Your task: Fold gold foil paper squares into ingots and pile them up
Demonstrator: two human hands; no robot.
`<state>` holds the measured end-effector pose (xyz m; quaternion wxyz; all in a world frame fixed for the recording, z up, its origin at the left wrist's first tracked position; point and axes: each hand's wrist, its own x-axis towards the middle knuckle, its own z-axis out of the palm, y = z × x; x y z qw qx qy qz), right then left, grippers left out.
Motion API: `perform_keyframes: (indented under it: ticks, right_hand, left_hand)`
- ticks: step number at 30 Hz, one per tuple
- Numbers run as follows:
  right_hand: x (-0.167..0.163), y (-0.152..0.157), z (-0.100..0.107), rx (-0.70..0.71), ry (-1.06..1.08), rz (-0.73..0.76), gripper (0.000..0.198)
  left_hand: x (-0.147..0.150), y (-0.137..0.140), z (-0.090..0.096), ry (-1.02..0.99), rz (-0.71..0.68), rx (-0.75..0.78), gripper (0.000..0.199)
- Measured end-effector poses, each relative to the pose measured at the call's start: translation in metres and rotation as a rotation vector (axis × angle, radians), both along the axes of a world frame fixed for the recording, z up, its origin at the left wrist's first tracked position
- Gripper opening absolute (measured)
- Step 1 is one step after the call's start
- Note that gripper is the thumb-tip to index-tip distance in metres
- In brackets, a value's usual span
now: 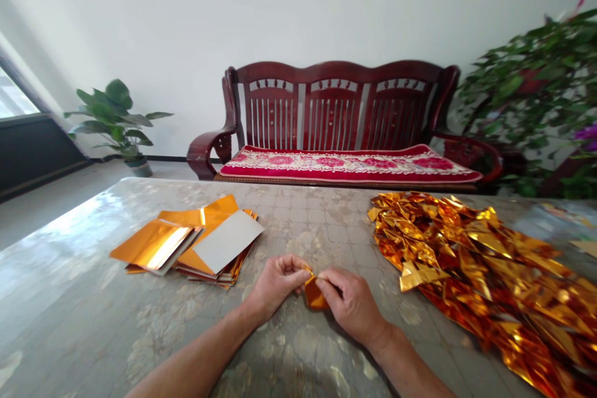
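Note:
A small piece of gold foil paper [316,296], partly folded, is held up between my two hands near the front of the table. My left hand [282,280] pinches its upper left edge with thumb and fingers. On the other side, my right hand [347,298] grips the paper's right edge, and its fingers cover part of the sheet. To the left lies a loose stack of flat gold foil sheets [152,242], with one sheet turned pale side up [229,240]. On the right spreads a large heap of folded gold foil pieces [448,249].
The table [196,336] has a patterned, glossy cover. Behind it stands a dark red wooden bench [333,106] with a red floral cushion [345,163]. A potted plant [116,118] is at the far left, trailing greenery [545,81] at the right. Clear plastic [550,221] lies beyond the heap.

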<state>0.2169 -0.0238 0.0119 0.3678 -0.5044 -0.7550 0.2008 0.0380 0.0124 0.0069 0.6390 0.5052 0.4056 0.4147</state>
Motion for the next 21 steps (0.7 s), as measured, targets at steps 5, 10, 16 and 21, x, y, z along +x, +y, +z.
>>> perform_keyframes:
  ticks: [5, 10, 16, 21]
  right_hand:
    - [0.003, 0.008, -0.006, -0.062, 0.288, -0.149, 0.016]
    - [0.002, 0.013, -0.011, -0.137, 0.494, -0.286, 0.029]
    - [-0.001, 0.016, -0.010, -0.286, 0.719, -0.294, 0.038]
    - [0.001, 0.014, -0.007, -0.263, 0.654, -0.325, 0.046]
  left_hand:
    - [-0.001, 0.003, 0.001, -0.010, 0.200, 0.097, 0.037]
    - [-0.001, 0.004, 0.004, 0.009, 0.298, 0.100, 0.035]
    - [-0.001, 0.005, 0.002, 0.009, 0.296, 0.099, 0.032]
    - [-0.002, 0.007, -0.004, -0.036, 0.260, 0.100, 0.032]
